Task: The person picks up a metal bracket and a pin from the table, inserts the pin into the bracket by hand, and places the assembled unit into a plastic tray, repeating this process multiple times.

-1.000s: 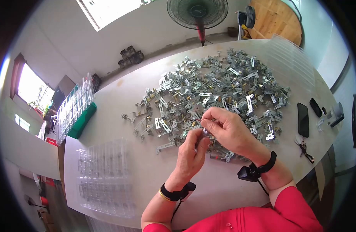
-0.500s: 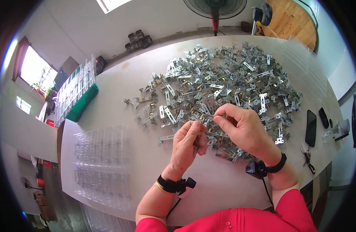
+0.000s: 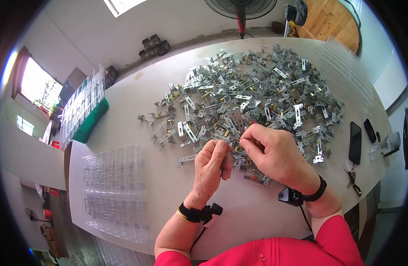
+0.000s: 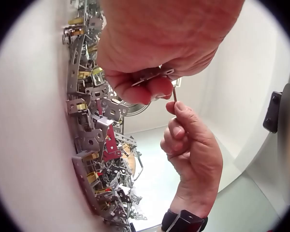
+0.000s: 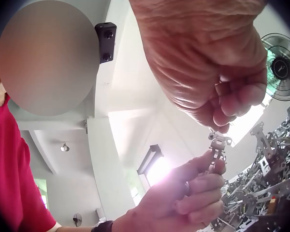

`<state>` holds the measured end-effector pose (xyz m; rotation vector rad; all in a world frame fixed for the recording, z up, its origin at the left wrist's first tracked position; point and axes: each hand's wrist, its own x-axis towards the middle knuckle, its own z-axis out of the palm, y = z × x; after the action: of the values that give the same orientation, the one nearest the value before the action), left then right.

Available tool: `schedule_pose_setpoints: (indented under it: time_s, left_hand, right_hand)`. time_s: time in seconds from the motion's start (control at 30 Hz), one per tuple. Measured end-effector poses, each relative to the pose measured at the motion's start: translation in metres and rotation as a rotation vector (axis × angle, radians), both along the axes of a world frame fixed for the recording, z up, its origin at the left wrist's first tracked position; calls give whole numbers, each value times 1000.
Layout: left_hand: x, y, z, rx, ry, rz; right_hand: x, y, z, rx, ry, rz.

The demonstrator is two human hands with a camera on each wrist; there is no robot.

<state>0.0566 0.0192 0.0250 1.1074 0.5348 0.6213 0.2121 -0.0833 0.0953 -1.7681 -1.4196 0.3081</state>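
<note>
A large heap of metal brackets (image 3: 244, 97), some with brass-coloured parts, lies on the table. At its near edge the left hand (image 3: 209, 170) grips a small metal bracket (image 5: 217, 147), its fingers curled round the piece. Just to the right, the right hand (image 3: 275, 148) pinches a thin metal rod (image 4: 174, 93) between thumb and forefinger, its tip at the bracket. In the left wrist view a flat holed plate (image 4: 153, 76) shows between the left hand's fingers. How rod and bracket meet is hidden by the fingers.
Clear plastic trays (image 3: 114, 173) lie at the left, and more stand in a green bin (image 3: 92, 119). Ribbed clear sheets (image 3: 346, 71) lie at the back right. A phone (image 3: 355, 142), pliers (image 3: 352, 178) and a small stand (image 3: 390, 144) are on the right.
The hands have moved slightly apart since the earliest frame, and the left hand has turned. In the last half second both stay nearly in place, the right fingertips slightly nearer the left hand.
</note>
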Motion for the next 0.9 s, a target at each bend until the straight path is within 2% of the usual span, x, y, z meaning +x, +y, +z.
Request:
schedule_pose_setpoints:
  time_s: [0.17,0.23,0.33,0.63,0.7,0.83,0.87,0.9]
  left_hand:
    - [-1,-4,4,116,21,3]
    - [-1,-9,7,260,71,3]
    - [-1,-8,2,245,46,-2]
    - [2,-13,-4,498,70,42]
    - [3,-15,-6,514,80,37]
    - [4,-15,-10,483,64,-4]
    - [2,-16,-7,482,65,-5]
    - [-1,-15,-1,344,77,-44]
  right_hand:
    - [-2,-3,1,-15,36,26]
    - [-3,-5,4,-37,81,39]
    - [-3,-6,11,-106,119,32]
    - [7,-7,5,-153,344,213]
    - [6,-8,13,-245,351,163]
    - [5,-9,12,-236,323,133]
    - [3,-8,12,-138,324,109]
    - [3,-7,11,-39,325,85]
